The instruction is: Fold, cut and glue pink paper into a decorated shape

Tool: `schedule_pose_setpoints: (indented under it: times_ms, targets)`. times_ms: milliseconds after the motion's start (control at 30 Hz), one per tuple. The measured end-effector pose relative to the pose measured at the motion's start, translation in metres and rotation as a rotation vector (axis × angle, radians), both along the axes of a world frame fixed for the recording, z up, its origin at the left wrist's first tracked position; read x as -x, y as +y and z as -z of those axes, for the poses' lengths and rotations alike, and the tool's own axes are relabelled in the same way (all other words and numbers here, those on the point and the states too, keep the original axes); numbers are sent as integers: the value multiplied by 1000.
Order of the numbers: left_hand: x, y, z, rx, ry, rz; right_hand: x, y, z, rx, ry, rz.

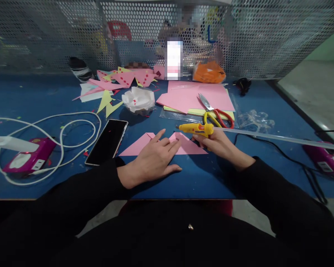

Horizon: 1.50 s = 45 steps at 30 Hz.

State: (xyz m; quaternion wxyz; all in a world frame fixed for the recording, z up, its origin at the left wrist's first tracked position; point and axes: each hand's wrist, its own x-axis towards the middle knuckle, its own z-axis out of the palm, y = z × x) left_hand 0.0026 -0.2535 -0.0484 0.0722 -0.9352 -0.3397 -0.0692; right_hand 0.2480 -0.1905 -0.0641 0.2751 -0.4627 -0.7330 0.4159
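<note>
A folded pink paper piece (187, 147) lies flat on the blue table (200, 181) in front of me. My left hand (153, 159) rests on it with fingers stretched flat, pressing the paper down. My right hand (219, 144) is closed around a yellow glue gun (196, 128), whose nozzle points left, just above the paper's top edge. A long clear glue stick (278, 137) juts out of the gun's back toward the right.
A black phone (107, 141) lies left of the paper. White cables (72, 137) loop to a magenta power strip (30, 159). Scissors (214, 113) rest on pink paper sheets (195, 97). Paper scraps (122, 79), a crumpled white wad (138, 100) and a mesh wall (267, 33) sit behind.
</note>
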Motion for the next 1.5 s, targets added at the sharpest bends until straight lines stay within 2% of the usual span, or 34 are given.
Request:
schedule_pose_setpoints:
  times_ms: [267,833,1167,1500]
  targets:
    - [1,0,1,13,-35,-2,-2,-1,6,-58,-26,-37]
    - [2,1,4,3,-65,12,-2,1,3,-61,-29,-46]
    - [1,0,3,12,-22,-4,-1,6,2,34,37,-5]
    - [-1,-3,0,55,6,-29,-2,6,2,43,-1,5]
